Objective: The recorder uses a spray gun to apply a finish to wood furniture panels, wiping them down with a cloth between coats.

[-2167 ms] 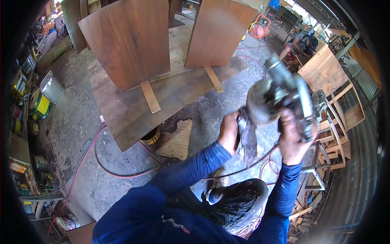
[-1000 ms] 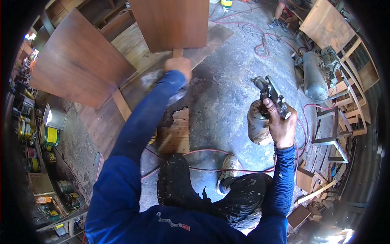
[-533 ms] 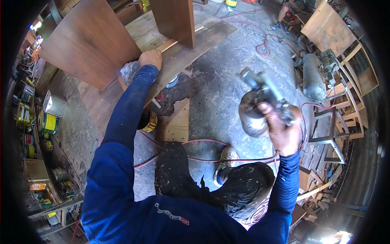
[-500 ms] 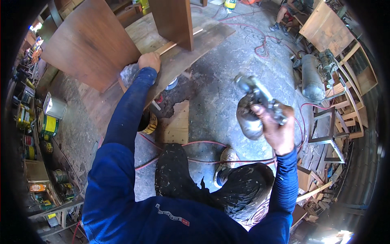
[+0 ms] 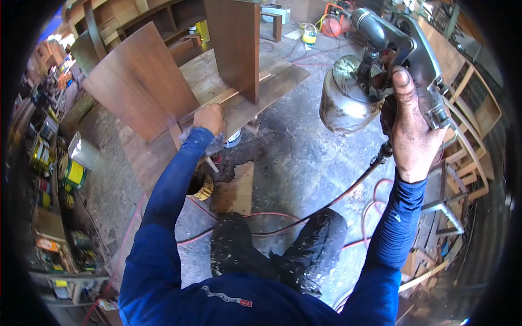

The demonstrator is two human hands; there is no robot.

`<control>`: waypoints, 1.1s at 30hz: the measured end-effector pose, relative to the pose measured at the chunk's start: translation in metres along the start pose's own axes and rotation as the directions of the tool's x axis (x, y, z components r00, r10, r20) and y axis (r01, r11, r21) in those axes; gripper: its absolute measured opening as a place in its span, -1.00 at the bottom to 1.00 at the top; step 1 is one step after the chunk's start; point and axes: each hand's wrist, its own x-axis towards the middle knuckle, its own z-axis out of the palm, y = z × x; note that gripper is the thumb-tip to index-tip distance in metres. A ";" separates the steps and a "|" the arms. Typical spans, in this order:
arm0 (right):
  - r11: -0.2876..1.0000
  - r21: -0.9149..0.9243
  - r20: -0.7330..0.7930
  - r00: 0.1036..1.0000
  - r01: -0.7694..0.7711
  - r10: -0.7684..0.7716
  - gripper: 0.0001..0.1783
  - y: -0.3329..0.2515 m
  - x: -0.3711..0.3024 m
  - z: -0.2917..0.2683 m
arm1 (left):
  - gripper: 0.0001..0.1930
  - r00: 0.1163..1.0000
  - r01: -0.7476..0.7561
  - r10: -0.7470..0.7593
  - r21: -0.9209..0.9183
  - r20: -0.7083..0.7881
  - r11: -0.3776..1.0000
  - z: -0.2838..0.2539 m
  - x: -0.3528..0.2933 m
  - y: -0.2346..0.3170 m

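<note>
A metal spray gun [image 5: 390, 41] is gripped in my right hand [image 5: 416, 127], raised at the upper right with my thumb along its back. Its round, paint-stained silver cup [image 5: 350, 100] hangs below the body, and a dark hose [image 5: 353, 185] runs down from the handle. My left hand [image 5: 209, 119] is closed at the near edge of the wooden base board [image 5: 283, 81]. Some pale, crumpled material [image 5: 187, 133] shows by that wrist; what the fingers hold is hidden. Two brown wooden panels stand on the board: a broad tilted one [image 5: 141, 81] and an upright one [image 5: 234, 49].
Under the board stands a stained bucket [image 5: 201, 187] beside a plywood scrap [image 5: 234, 190]. Red hose [image 5: 277, 214] crosses the floor near my legs. Paint cans [image 5: 73, 171] line the left side. Wooden frames [image 5: 473, 146] stand at the right, and a small yellow-labelled bucket [image 5: 309, 37] at the back.
My right hand has raised the spray gun up and to the right, closer to view. My left hand and the panels appear slightly lower and farther right, as the view has shifted.
</note>
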 end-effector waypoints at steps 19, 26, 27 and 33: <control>0.983 0.183 0.344 0.937 0.001 -0.065 -0.66 0.110 0.080 -0.059 | -0.66 0.879 0.344 -0.463 -0.520 -0.114 0.782 -0.264 -0.184 0.015; 0.991 -0.001 0.491 0.864 -0.131 0.115 -0.68 0.142 0.056 -0.083 | -0.57 0.795 0.539 -0.606 -0.426 -0.027 0.727 -0.293 -0.226 0.009; 0.992 0.053 0.488 0.869 -0.115 0.075 -0.67 0.143 0.053 -0.083 | -0.56 0.783 0.540 -0.621 -0.525 0.028 0.658 -0.289 -0.227 0.006; 0.985 0.167 0.275 0.958 0.035 -0.080 -0.67 0.129 0.082 -0.073 | -0.58 0.818 0.497 -0.574 -0.542 0.033 0.678 -0.278 -0.190 0.003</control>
